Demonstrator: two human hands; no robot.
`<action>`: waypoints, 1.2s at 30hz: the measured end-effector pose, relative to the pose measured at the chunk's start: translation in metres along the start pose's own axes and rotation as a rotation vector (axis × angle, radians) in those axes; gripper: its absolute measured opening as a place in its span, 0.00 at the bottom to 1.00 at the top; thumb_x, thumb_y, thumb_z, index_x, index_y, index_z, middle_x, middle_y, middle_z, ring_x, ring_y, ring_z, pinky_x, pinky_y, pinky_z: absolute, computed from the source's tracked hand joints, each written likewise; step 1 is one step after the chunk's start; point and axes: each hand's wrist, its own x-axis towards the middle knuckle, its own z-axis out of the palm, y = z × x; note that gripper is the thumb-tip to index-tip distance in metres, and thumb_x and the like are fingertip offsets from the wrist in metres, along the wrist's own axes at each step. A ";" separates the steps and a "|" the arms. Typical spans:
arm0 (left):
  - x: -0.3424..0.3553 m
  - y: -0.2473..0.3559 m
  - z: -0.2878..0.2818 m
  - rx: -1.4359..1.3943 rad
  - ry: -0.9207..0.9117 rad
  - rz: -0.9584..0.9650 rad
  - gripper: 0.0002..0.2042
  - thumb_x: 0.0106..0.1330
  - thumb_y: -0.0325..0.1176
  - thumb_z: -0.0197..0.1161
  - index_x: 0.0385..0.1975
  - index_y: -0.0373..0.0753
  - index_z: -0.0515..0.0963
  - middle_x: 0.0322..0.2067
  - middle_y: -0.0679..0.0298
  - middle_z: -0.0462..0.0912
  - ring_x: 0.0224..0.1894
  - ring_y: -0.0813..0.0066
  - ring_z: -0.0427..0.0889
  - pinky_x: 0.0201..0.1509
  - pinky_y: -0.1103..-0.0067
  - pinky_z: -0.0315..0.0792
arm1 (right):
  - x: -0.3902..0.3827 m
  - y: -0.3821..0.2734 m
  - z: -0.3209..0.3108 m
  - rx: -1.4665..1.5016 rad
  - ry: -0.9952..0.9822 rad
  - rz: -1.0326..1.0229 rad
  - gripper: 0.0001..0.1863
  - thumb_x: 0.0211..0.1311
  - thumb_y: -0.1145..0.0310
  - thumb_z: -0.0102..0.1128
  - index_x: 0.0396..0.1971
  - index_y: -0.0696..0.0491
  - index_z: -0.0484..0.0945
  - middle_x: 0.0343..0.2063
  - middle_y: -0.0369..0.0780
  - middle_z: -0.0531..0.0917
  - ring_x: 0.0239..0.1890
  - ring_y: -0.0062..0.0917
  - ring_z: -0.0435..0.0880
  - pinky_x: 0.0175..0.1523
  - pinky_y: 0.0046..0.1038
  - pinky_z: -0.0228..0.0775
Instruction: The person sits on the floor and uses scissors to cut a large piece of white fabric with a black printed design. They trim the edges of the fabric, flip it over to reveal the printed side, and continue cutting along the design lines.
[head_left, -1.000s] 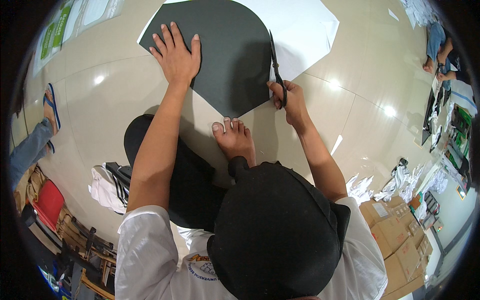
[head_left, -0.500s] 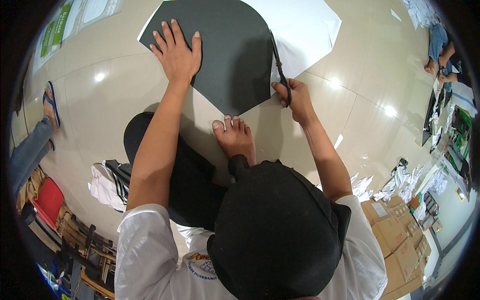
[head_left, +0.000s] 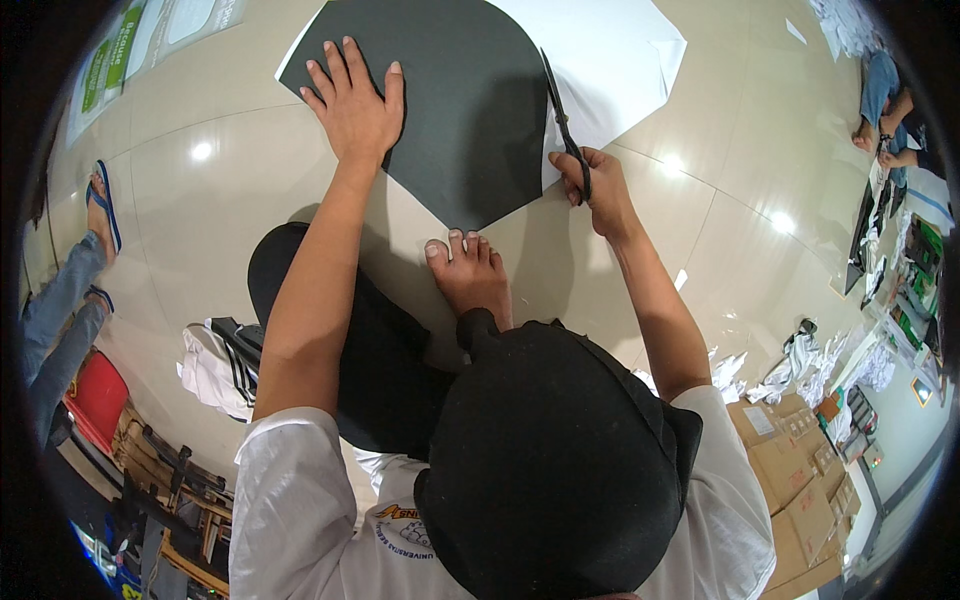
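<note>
A large black sheet [head_left: 460, 110] lies on the glossy tiled floor, partly over a white sheet [head_left: 610, 60]. My left hand [head_left: 355, 105] presses flat on the black sheet, fingers spread. My right hand [head_left: 590, 185] grips black scissors [head_left: 563, 125] whose blades run up along the black sheet's curved right edge. My bare foot [head_left: 470, 275] rests on the floor just below the sheet's lower point. My black cap [head_left: 550, 460] hides my lap.
Another person's legs in jeans and blue sandals [head_left: 100, 215] stand at the left. A white cloth bundle [head_left: 215, 365] lies by my left leg. Cardboard boxes [head_left: 790, 450] and white scraps [head_left: 790, 365] sit at the right. A seated person [head_left: 885, 95] is far right.
My right hand has slid the scissors a little farther up along the black sheet's right edge. The left hand stays pressed on the sheet.
</note>
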 end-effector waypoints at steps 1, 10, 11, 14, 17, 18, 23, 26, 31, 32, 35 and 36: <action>0.000 0.000 0.000 0.001 0.000 0.001 0.42 0.81 0.62 0.45 0.85 0.39 0.53 0.84 0.46 0.51 0.86 0.36 0.43 0.86 0.43 0.34 | 0.002 0.001 0.000 0.005 -0.005 -0.005 0.16 0.64 0.60 0.78 0.30 0.54 0.80 0.18 0.31 0.76 0.17 0.15 0.72 0.23 0.22 0.59; -0.001 -0.001 0.002 0.004 0.020 0.003 0.41 0.82 0.63 0.44 0.85 0.41 0.54 0.84 0.47 0.51 0.86 0.36 0.45 0.86 0.42 0.37 | 0.006 0.000 -0.003 0.011 -0.010 -0.020 0.16 0.63 0.61 0.79 0.31 0.56 0.80 0.17 0.30 0.76 0.17 0.14 0.72 0.22 0.21 0.59; 0.000 -0.001 0.001 0.002 0.018 0.000 0.41 0.82 0.63 0.44 0.85 0.41 0.54 0.84 0.47 0.52 0.86 0.36 0.45 0.86 0.42 0.37 | 0.006 0.001 -0.004 0.008 -0.011 -0.019 0.16 0.63 0.61 0.79 0.31 0.56 0.80 0.17 0.30 0.76 0.17 0.14 0.72 0.22 0.20 0.59; 0.000 0.001 -0.001 -0.003 0.005 -0.003 0.41 0.81 0.62 0.45 0.85 0.39 0.54 0.84 0.46 0.52 0.86 0.36 0.44 0.86 0.43 0.35 | 0.005 -0.002 -0.007 -0.029 -0.025 -0.010 0.16 0.63 0.61 0.79 0.31 0.56 0.81 0.17 0.31 0.76 0.17 0.14 0.72 0.22 0.20 0.59; 0.000 0.000 0.000 0.006 0.008 0.000 0.41 0.81 0.62 0.46 0.85 0.39 0.54 0.84 0.46 0.52 0.86 0.36 0.44 0.86 0.43 0.35 | 0.002 -0.006 -0.009 -0.058 -0.033 -0.024 0.16 0.63 0.60 0.79 0.31 0.56 0.81 0.18 0.31 0.77 0.17 0.14 0.71 0.22 0.21 0.59; 0.000 0.000 0.000 0.007 0.007 -0.001 0.41 0.81 0.61 0.46 0.85 0.39 0.54 0.84 0.46 0.52 0.86 0.36 0.44 0.86 0.43 0.35 | 0.002 -0.007 -0.010 -0.070 -0.032 -0.015 0.16 0.64 0.60 0.78 0.29 0.54 0.80 0.18 0.30 0.76 0.17 0.14 0.71 0.23 0.20 0.59; 0.000 0.000 0.000 -0.004 0.017 0.003 0.41 0.81 0.63 0.45 0.85 0.40 0.54 0.84 0.46 0.51 0.86 0.35 0.45 0.86 0.41 0.36 | 0.003 -0.009 -0.014 -0.105 -0.023 0.017 0.16 0.65 0.60 0.77 0.26 0.51 0.79 0.18 0.29 0.75 0.17 0.14 0.71 0.25 0.20 0.58; 0.000 0.000 0.000 -0.017 0.019 0.008 0.41 0.81 0.63 0.45 0.85 0.40 0.54 0.84 0.46 0.52 0.86 0.35 0.45 0.86 0.41 0.36 | 0.006 -0.015 -0.013 -0.072 -0.034 0.009 0.17 0.66 0.60 0.77 0.26 0.51 0.79 0.18 0.29 0.76 0.17 0.14 0.71 0.26 0.20 0.58; 0.000 0.000 0.000 -0.009 0.016 0.004 0.41 0.81 0.62 0.46 0.85 0.39 0.55 0.84 0.46 0.52 0.86 0.35 0.44 0.86 0.42 0.35 | 0.010 -0.021 -0.009 -0.087 -0.029 -0.006 0.17 0.66 0.58 0.77 0.26 0.52 0.79 0.18 0.29 0.75 0.17 0.14 0.71 0.25 0.20 0.58; 0.000 0.001 -0.001 -0.008 0.014 0.003 0.41 0.81 0.61 0.46 0.84 0.39 0.55 0.84 0.46 0.53 0.86 0.35 0.44 0.86 0.43 0.35 | 0.012 -0.021 -0.008 -0.083 -0.029 -0.008 0.17 0.66 0.58 0.77 0.27 0.52 0.80 0.18 0.29 0.75 0.17 0.14 0.71 0.25 0.20 0.58; 0.000 0.000 0.000 -0.014 0.018 0.012 0.41 0.80 0.62 0.46 0.85 0.39 0.55 0.84 0.46 0.52 0.86 0.35 0.44 0.86 0.43 0.35 | 0.017 -0.017 -0.011 -0.074 -0.026 -0.007 0.17 0.62 0.59 0.79 0.31 0.55 0.80 0.18 0.31 0.76 0.17 0.16 0.71 0.23 0.22 0.58; 0.000 -0.001 0.000 -0.011 0.017 0.010 0.41 0.80 0.62 0.46 0.85 0.39 0.55 0.84 0.46 0.52 0.86 0.35 0.44 0.86 0.43 0.35 | 0.017 -0.017 -0.010 -0.074 -0.026 -0.006 0.17 0.62 0.59 0.80 0.30 0.55 0.81 0.18 0.31 0.76 0.17 0.16 0.71 0.23 0.22 0.58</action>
